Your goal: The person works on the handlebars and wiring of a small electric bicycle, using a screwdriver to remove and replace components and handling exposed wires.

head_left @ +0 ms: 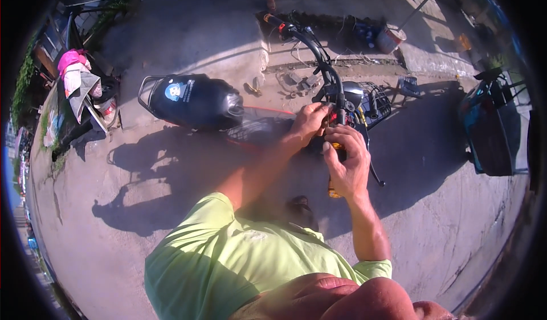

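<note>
An electric scooter stands crosswise before me, with its handlebar (329, 69) running from the far side toward me. My left hand (310, 120) is closed, fingertips pinched beside a small red part (334, 115) on the handlebar's near half. What they pinch is hidden. Close by on the right, my right hand (348, 158) has its fingers curled over the near end of the bar. An amber piece (334, 190) shows below that hand and between thumb and fingers; I cannot tell whether it is a grip or a tool. A black brake lever (376, 175) sticks out nearer me.
The scooter's black seat (191, 102) lies left, its wire basket (376, 101) right. Loose metal parts (299, 83) lie beyond it on the concrete. A bucket (391, 39) stands farther back, a dark teal cart-like object (493, 123) at right, and a pink cloth (71, 61) hangs at left.
</note>
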`<action>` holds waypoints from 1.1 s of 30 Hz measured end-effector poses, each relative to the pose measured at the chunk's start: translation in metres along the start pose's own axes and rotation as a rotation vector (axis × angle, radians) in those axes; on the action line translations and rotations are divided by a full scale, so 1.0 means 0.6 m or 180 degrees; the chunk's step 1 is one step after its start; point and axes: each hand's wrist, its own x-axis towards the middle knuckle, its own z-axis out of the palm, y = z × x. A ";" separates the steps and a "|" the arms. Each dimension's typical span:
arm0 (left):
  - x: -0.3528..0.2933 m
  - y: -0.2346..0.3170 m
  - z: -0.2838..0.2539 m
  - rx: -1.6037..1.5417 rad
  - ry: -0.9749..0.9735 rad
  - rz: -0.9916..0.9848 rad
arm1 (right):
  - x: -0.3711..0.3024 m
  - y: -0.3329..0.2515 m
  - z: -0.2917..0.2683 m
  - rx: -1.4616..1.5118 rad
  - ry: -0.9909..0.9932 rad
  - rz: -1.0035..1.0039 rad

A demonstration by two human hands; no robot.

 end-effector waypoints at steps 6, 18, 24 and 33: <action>-0.017 -0.005 -0.006 0.0603 -0.0708 -0.0198 | -0.002 0.022 0.011 -0.0058 0.0006 0.0027; -0.058 -0.143 0.037 -0.1324 -0.0660 0.0550 | -0.007 0.042 0.022 0.0107 -0.0003 0.0045; -0.085 -0.107 0.021 0.1326 -0.0832 0.1266 | -0.008 0.040 0.019 0.0124 0.0030 0.0213; -0.094 -0.097 0.014 0.0129 -0.1171 0.0873 | -0.011 0.041 0.020 0.0228 0.0100 0.0197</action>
